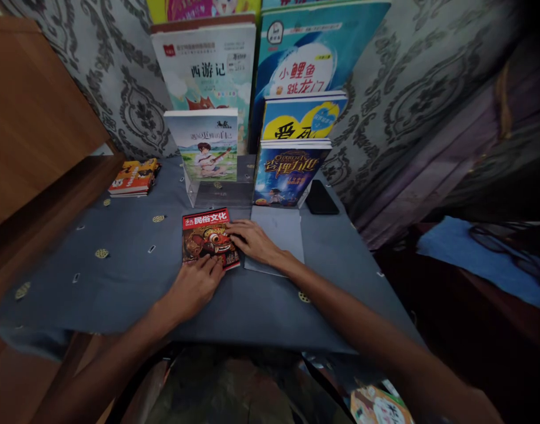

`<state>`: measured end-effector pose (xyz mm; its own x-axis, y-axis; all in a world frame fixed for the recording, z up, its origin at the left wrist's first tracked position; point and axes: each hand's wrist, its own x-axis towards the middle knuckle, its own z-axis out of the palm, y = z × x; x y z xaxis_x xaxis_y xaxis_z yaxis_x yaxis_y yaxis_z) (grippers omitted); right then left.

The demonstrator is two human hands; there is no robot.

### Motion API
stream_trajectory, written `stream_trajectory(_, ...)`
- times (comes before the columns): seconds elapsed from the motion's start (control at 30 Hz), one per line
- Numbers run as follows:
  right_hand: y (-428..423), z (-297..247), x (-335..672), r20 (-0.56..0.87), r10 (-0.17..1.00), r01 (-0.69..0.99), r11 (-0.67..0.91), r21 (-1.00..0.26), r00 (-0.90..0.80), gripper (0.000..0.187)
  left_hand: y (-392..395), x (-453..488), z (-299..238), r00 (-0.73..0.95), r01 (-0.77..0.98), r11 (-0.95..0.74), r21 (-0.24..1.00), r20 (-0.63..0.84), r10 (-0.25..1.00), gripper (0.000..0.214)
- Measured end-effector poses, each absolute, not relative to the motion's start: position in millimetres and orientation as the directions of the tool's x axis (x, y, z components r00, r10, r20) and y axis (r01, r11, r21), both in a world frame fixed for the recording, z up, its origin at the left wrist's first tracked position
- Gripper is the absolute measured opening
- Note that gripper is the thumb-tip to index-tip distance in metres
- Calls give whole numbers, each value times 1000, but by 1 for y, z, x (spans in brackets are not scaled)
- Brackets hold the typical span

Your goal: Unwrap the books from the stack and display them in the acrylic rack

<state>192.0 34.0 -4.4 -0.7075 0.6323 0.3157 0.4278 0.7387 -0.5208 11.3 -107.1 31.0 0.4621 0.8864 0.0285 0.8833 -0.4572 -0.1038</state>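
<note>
A small red-topped book [196, 238] with a carved mask on its cover lies closed on the blue-grey tablecloth [132, 277]. My left hand [199, 282] rests on its lower edge, the fingers laid over the cover. From the right, my right hand [254, 242] reaches across the book's right edge with its fingertips on the cover. The fingers of both hands look stretched out rather than wrapped round anything; the right thumb is hard to make out. Partly beneath my right hand and wrist is a flat pale grey-blue sheet or folder [281, 231].
Behind the book, a clear stand [223, 194] bears several upright books, including a guitar-player book [208, 147] and a dark blue book [290, 174]. A stack of orange booklets [135, 178] lies at left. A black phone [321, 198] is right of the stand. Patterned curtains [132, 88] hang behind.
</note>
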Motion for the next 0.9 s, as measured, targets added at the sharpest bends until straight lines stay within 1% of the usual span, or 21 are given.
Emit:
stream_trajectory(0.13,16,-5,205,341,627,369,727,-579,-701,33,-105,15,50,439,893,-443,-86,-60,896,32)
stream_trajectory(0.27,-1,-1,215,347,627,347,719,-602,-698,31,-105,16,53,424,896,-432,-103,-89,901,32)
stream_trajectory(0.4,-12,2,220,349,618,350,730,-587,-705,32,-107,16,41,455,884,-454,-112,-22,890,28)
stream_trajectory(0.47,-15,3,221,345,601,361,751,-552,-721,35,-108,16,33,456,886,-450,-112,33,890,30)
stream_trajectory(0.57,-18,3,222,335,558,376,797,-473,-759,45,-111,15,27,454,890,-444,-105,105,885,34)
stream_trajectory(0.7,-20,5,222,324,537,395,821,-412,-778,49,-108,8,29,451,892,-448,-50,130,883,30)
stream_trajectory(0.9,-19,6,221,299,538,410,821,-397,-788,51,-63,-2,25,437,893,-449,37,171,883,35)
